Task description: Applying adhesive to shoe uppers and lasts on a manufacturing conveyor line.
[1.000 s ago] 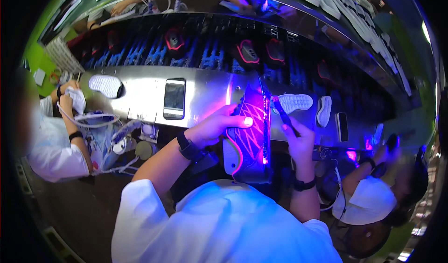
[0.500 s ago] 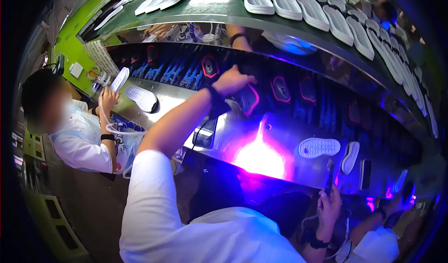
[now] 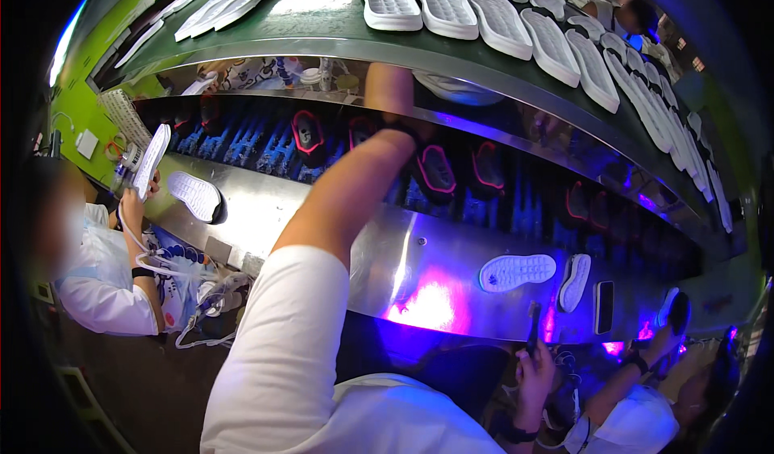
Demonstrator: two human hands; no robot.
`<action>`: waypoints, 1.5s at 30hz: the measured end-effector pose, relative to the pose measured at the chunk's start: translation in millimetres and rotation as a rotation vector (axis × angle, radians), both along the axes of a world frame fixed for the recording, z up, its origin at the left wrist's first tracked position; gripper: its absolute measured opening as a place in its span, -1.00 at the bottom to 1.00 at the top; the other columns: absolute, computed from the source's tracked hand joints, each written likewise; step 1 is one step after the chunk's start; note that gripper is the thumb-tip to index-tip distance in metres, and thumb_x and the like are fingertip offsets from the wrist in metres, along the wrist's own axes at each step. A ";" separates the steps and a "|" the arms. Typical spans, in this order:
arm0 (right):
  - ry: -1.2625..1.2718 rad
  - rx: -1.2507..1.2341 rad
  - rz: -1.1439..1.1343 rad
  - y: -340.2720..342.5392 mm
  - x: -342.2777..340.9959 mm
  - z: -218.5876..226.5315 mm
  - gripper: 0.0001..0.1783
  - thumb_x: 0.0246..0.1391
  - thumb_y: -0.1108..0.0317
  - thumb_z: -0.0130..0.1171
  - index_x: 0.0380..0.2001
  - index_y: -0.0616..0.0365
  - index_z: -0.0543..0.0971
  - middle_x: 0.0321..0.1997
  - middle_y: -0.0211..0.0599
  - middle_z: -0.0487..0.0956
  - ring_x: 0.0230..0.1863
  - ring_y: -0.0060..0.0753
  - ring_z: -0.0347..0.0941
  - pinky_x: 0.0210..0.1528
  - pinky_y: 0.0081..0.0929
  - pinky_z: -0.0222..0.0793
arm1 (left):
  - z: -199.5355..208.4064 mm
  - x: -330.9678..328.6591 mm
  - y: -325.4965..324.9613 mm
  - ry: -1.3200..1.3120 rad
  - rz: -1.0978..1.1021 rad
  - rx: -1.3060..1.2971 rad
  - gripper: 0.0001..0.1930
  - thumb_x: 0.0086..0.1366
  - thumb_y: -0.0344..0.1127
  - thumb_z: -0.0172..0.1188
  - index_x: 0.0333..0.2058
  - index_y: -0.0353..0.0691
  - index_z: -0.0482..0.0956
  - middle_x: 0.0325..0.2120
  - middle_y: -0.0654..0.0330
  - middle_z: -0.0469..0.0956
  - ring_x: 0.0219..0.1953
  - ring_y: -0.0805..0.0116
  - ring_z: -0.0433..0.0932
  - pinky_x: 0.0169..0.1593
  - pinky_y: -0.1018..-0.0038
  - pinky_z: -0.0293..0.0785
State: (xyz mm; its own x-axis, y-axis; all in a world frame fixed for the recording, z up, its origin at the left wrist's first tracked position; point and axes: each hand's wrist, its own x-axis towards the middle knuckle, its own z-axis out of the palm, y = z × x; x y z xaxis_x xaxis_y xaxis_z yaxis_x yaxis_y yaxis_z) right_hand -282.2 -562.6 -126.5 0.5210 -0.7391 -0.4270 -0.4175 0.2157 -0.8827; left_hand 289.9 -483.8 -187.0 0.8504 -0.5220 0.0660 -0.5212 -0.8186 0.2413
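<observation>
My left arm (image 3: 339,196) stretches forward across the bench to the row of dark shoe uppers with glowing pink-red rims. Its wrist passes under the shelf lip, which hides the hand and fingers. One upper (image 3: 435,172) stands just right of the wrist, another (image 3: 307,135) farther left. Low at the right, my right hand (image 3: 535,369) is closed around a slim dark brush (image 3: 534,325), held upright with its head up. Beyond the brush, a white shoe sole (image 3: 518,273) lies on the metal bench, and a second sole (image 3: 574,283) is to its right.
White soles (image 3: 504,22) line the green shelf (image 3: 322,27) above. Blue slats (image 3: 270,143) run beneath the uppers. A phone (image 3: 604,307) lies on the bench (image 3: 266,208). One co-worker (image 3: 105,268) at left handles a sole; another (image 3: 633,418) works at right.
My left hand has gone farther forward, out of sight under the shelf lip. The upper beside it appears farther back. The view has shifted, and the purple-white glare on the bench is smaller.
</observation>
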 end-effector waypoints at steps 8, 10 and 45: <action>-0.170 0.001 0.131 -0.2 45.4 -15.3 -0.48 0.14 0.57 0.19 0.20 0.28 0.43 -0.32 -0.43 0.57 -0.57 -0.76 0.28 -0.59 -0.73 0.15 | 17.4 -48.3 -19.1 0.246 0.283 0.071 -0.53 0.23 -0.08 0.10 0.09 -0.10 0.57 0.01 -0.06 0.59 0.11 0.05 0.55 0.07 0.27 0.56; -0.202 -0.023 0.075 -0.8 42.2 -18.2 -0.49 0.14 0.58 0.18 0.19 0.29 0.43 -0.33 -0.45 0.56 -0.57 -0.76 0.28 -0.58 -0.72 0.17 | 46.2 -58.6 -7.5 0.218 0.084 -0.046 -0.54 0.28 -0.01 0.06 0.01 -0.17 0.60 -0.10 -0.06 0.63 0.03 -0.03 0.59 0.05 0.17 0.54; -0.323 -0.139 0.133 -15.2 5.6 -23.6 -0.66 0.18 0.44 0.25 0.02 0.33 0.60 -0.33 -0.45 0.59 -0.41 -0.72 0.42 -0.30 -0.69 0.36 | 100.3 -294.0 101.2 0.636 -0.316 -1.064 -0.36 0.01 -0.31 0.54 0.04 -0.25 0.40 -0.23 0.23 0.56 -0.18 0.39 0.58 -0.06 0.37 0.55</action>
